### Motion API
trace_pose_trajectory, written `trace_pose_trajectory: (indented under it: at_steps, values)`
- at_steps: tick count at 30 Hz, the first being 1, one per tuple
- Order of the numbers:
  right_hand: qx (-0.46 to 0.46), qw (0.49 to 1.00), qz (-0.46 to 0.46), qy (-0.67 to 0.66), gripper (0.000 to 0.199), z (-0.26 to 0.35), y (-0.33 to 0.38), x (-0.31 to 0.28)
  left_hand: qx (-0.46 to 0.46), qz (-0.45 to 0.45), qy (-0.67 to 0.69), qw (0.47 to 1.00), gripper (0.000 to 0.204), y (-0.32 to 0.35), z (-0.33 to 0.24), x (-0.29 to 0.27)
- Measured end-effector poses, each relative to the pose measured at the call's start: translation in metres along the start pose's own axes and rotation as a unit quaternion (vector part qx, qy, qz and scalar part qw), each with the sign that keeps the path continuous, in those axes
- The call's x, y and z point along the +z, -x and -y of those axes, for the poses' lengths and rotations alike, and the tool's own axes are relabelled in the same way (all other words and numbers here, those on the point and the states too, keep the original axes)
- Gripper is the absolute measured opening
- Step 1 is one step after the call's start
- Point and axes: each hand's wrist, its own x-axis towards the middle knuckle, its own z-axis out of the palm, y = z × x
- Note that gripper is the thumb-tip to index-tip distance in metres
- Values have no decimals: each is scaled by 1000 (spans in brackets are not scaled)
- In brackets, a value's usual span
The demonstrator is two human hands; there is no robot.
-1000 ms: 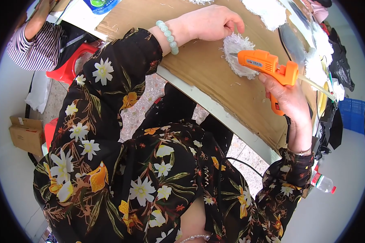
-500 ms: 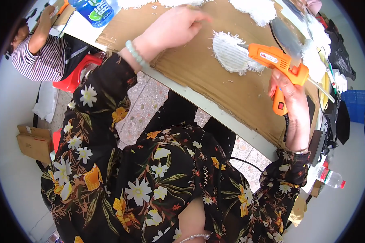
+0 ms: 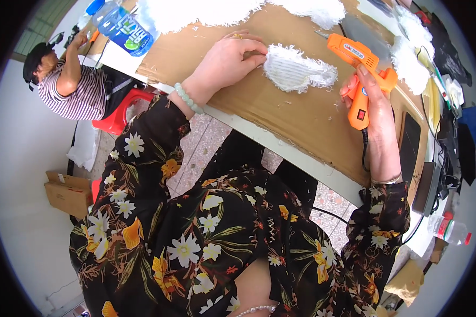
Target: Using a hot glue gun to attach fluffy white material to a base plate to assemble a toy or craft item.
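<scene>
A small white ribbed fabric piece with frayed edges lies on the brown cardboard sheet. At its left edge my left hand is closed, thumb and index finger pinching the border. An orange hot glue gun sits in my right hand, fingers wrapped round its handle. Its nozzle points left, above the cardboard and to the right of the fabric piece, apart from it. The gun's black cable hangs down past my wrist.
More frayed white fabric lies along the far side. A blue-capped bottle stands at the far left. Beyond it a person in a striped shirt sits on a red stool. Cables and a black box crowd the right.
My left hand has come to the fabric piece's left edge and closed on it. The glue gun's nozzle has moved off the fabric to its right. The view has shifted slightly.
</scene>
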Motion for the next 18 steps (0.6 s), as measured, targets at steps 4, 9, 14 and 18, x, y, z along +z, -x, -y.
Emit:
trace_pose_trajectory:
  at_steps: [4, 9, 14, 18]
  values:
    - [12, 1000, -7, 6, 30, 1, 2, 1, -35, 29, 114, 992, 14, -6, -2, 6]
    - [21, 1000, -16, 15, 31, 3, 6, 6, 149, -41, -8, 988, 11, -14, -4, 14]
    - [12, 1000, -13, 20, 32, 0, 7, 0, -65, -84, 107, 989, 12, -19, -3, 4]
    - [-15, 993, 54, 104, 27, -2, 5, 0, 14, -42, -12, 999, 15, -7, 14, 4]
